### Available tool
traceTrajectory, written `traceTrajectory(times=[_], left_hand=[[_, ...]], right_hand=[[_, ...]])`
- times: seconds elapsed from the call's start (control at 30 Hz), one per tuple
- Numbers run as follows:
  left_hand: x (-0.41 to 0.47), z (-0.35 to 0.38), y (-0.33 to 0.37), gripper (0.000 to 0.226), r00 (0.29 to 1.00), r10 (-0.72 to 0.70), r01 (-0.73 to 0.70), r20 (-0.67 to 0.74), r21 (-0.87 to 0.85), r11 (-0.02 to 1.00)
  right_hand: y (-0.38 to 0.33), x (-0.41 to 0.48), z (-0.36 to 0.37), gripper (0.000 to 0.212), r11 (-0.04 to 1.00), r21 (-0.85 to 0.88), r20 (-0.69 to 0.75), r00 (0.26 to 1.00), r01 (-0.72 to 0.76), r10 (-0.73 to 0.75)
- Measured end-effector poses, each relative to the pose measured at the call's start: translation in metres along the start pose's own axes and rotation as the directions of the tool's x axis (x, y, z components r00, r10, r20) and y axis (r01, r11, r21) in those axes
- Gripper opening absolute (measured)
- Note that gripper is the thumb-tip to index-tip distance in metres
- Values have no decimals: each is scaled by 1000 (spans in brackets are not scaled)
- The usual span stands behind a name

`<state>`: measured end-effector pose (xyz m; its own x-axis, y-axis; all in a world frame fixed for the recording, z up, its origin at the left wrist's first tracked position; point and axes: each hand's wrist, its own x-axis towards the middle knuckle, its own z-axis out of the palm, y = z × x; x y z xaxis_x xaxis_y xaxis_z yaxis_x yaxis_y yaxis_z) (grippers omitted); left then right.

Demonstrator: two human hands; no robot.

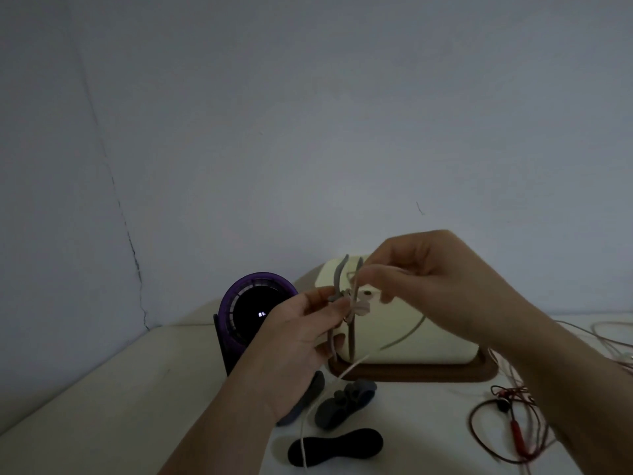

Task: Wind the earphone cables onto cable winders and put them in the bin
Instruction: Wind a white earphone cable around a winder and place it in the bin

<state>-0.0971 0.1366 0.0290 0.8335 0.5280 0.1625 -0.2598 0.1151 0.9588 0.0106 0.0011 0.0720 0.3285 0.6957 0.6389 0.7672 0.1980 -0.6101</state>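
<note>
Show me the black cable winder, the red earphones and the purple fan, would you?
black cable winder [337, 447]: head view, on its narrow middle.
red earphones [515, 431]: head view, on the red inline remote.
purple fan [262, 277]: head view, on the top of its rim.

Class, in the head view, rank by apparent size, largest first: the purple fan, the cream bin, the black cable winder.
cream bin
purple fan
black cable winder, smallest despite lying nearest the camera
</note>
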Motion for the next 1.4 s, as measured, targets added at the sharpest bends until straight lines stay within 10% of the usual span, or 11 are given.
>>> traceTrajectory(times=[0.37, 0.6, 0.8, 1.1, 1.4], left_hand=[[-7, 8, -3, 24, 996, 83, -81, 11, 393, 916], [-11, 5, 1, 32, 978, 43, -101, 204, 285, 953], [-14, 9, 2, 31, 948, 52, -111, 316, 172, 979], [-14, 8, 8, 26, 959, 167, -206, 227, 160, 965], [-9, 4, 11, 28, 970, 186, -182, 159, -38, 983]], right_hand=[[20, 6, -15, 27, 983, -181, -68, 998, -6, -6], [47, 10, -30, 48, 964, 266, 136, 991, -23, -14], [68, 8, -8, 40, 687, 679, 360, 933, -259, -4], [71, 2, 26, 26, 428, 770, 442, 880, -473, 177], [71, -2, 49, 28, 229, 801, 567, 824, -553, 8]])
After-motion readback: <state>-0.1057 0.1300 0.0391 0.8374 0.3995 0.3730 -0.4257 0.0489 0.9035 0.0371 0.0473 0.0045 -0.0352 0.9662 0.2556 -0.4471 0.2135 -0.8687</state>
